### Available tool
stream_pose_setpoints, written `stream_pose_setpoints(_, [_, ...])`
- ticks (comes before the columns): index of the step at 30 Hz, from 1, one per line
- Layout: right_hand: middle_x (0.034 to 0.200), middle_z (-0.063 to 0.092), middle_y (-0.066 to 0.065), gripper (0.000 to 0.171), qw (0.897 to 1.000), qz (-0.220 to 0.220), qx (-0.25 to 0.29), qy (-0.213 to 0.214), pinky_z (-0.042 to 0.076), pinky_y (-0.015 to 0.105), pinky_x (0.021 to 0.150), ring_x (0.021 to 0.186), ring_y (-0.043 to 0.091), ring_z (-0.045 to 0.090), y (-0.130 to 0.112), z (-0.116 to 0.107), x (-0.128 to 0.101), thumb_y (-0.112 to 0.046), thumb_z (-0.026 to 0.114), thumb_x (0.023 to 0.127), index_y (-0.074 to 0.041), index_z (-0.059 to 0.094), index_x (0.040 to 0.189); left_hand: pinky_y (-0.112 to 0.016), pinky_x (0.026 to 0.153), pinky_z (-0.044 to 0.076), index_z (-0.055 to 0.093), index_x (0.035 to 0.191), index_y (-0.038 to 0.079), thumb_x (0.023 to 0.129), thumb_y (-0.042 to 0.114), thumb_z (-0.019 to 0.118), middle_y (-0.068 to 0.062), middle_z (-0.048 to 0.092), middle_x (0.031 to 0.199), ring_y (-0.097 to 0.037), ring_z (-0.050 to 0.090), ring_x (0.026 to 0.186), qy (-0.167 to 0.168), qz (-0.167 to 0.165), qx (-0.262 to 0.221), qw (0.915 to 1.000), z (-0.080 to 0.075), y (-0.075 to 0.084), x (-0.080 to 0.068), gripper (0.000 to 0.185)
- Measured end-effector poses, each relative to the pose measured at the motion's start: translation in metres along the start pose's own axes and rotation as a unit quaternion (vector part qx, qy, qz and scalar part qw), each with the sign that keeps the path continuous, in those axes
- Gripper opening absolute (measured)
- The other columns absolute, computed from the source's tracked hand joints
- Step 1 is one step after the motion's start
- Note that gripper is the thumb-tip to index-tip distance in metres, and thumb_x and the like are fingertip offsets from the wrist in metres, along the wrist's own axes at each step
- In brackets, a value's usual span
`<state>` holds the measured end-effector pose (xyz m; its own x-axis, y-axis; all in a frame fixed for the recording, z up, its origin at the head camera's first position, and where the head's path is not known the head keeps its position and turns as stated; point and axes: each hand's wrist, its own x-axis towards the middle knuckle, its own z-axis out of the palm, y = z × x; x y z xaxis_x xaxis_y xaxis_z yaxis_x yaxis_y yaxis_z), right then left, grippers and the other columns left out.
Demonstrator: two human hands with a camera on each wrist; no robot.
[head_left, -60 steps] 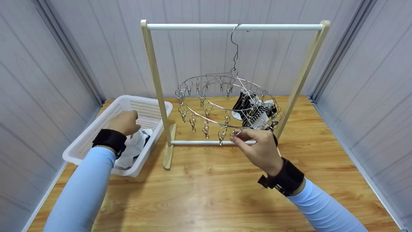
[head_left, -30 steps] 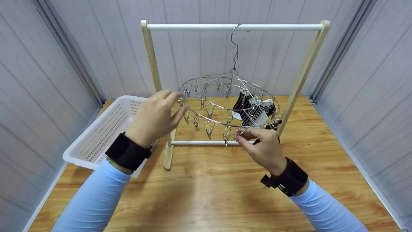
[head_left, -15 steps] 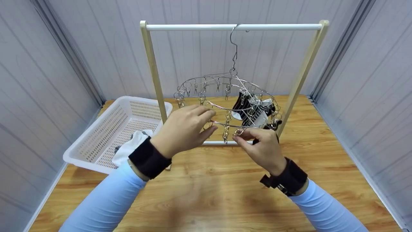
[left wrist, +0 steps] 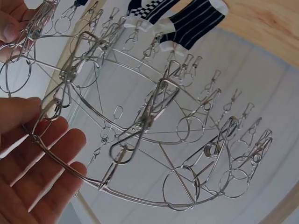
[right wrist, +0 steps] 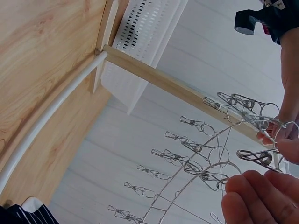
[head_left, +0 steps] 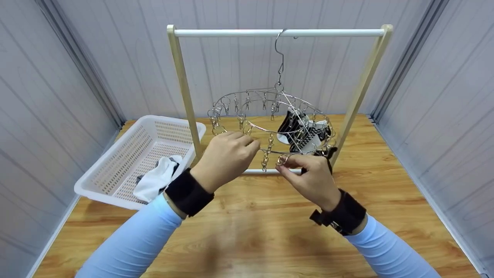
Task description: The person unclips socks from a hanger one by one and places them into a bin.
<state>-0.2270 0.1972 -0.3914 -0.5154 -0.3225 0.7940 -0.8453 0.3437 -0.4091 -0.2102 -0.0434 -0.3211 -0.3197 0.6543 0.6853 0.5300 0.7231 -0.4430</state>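
A round metal clip hanger [head_left: 266, 150] with several dangling wire clips hangs by its hook [head_left: 280, 58]. My left hand [head_left: 227, 156] holds the front left of its rim, the thumb and bent fingers around the wire in the left wrist view. A little to the right, my right hand [head_left: 310, 175] pinches one metal clip [head_left: 281, 160] between thumb and index finger. In the right wrist view that clip [right wrist: 261, 158] shows between thumb and fingers. Striped socks [left wrist: 198, 21] and checkered socks [head_left: 305, 139] hang from clips on the right side.
A wooden rack with a white top bar [head_left: 231, 33] carries the hanger. On the left, a white perforated basket [head_left: 112, 154] holds white socks [head_left: 158, 177] with dark parts. Rack posts [head_left: 185, 88] flank the hanger. Pale panel walls [head_left: 77, 96] enclose the wooden floor [head_left: 251, 231].
My left hand has come from above the basket, rightward to the hanger's front rim, and grips it. My right hand keeps its pinch on the clip with hardly any movement.
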Motion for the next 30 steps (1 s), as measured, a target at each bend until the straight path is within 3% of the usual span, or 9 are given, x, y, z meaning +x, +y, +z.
stream_pose_setpoints(5, [0.085, 0.083, 0.005, 0.010, 1.000, -0.001, -0.016, -0.008, 0.061, 0.026, 0.064, 0.074, 0.017, 0.079, 0.000, -0.002, 0.000, -0.001, 0.088, 0.085, -0.003, 0.082, 0.093, -0.027, 0.059, 0.059, 0.073, 0.079, 0.012, 0.093, 0.011, 0.083, 0.003, 0.077, 0.075, -0.015, 0.072, 0.065, 0.020, -0.003, 0.024, 0.9995, 0.004, -0.001, -0.002, 0.018])
stream_pose_setpoints(11, [0.088, 0.083, 0.009, 0.016, 1.000, -0.022, -0.021, -0.003, 0.063, 0.024, 0.067, 0.073, 0.020, 0.079, -0.003, -0.014, -0.001, 0.003, 0.088, 0.084, 0.001, 0.082, 0.098, -0.028, 0.058, 0.061, 0.072, 0.079, 0.011, 0.094, 0.008, 0.080, 0.002, 0.075, 0.074, -0.016, 0.072, 0.066, 0.011, -0.014, 0.010, 0.9998, 0.004, -0.002, -0.005, 0.018])
stream_pose_setpoints(17, [0.085, 0.082, 0.017, 0.018, 0.997, -0.042, -0.006, 0.071, 0.061, 0.013, 0.075, 0.070, 0.022, 0.078, -0.003, -0.035, 0.003, 0.012, 0.085, 0.079, 0.006, 0.081, 0.095, -0.033, 0.062, 0.065, 0.074, 0.084, 0.006, 0.091, -0.001, 0.078, -0.004, 0.078, 0.080, -0.022, 0.075, 0.072, -0.014, -0.027, -0.015, 0.9994, 0.004, -0.005, -0.009, 0.011])
stream_pose_setpoints(23, [0.083, 0.079, 0.022, 0.016, 0.992, -0.046, -0.019, 0.114, 0.056, 0.005, 0.080, 0.076, 0.001, 0.072, 0.008, -0.061, 0.009, 0.018, 0.073, 0.081, 0.008, 0.079, 0.091, -0.040, 0.078, 0.069, 0.076, 0.091, 0.003, 0.093, -0.002, 0.077, -0.010, 0.081, 0.090, -0.027, 0.081, 0.086, -0.026, -0.037, -0.029, 0.9986, 0.005, -0.009, -0.014, 0.005])
stream_pose_setpoints(25, [0.086, 0.080, 0.022, 0.020, 0.993, -0.043, -0.037, 0.107, 0.055, 0.005, 0.084, 0.079, 0.006, 0.075, 0.012, -0.069, 0.011, 0.019, 0.067, 0.082, 0.008, 0.079, 0.093, -0.040, 0.081, 0.069, 0.076, 0.093, 0.002, 0.093, -0.002, 0.077, -0.011, 0.081, 0.091, -0.027, 0.081, 0.089, -0.028, -0.038, -0.029, 0.9985, 0.005, -0.010, -0.016, 0.005])
stream_pose_setpoints(30, [0.103, 0.081, 0.023, 0.032, 0.995, -0.031, -0.082, 0.040, 0.050, 0.006, 0.102, 0.095, 0.039, 0.079, 0.030, -0.083, 0.013, 0.019, 0.060, 0.082, 0.008, 0.079, 0.105, -0.039, 0.085, 0.069, 0.076, 0.094, 0.001, 0.089, -0.006, 0.079, -0.011, 0.081, 0.092, -0.028, 0.081, 0.091, -0.035, -0.039, -0.035, 0.9980, 0.003, -0.012, -0.017, 0.009])
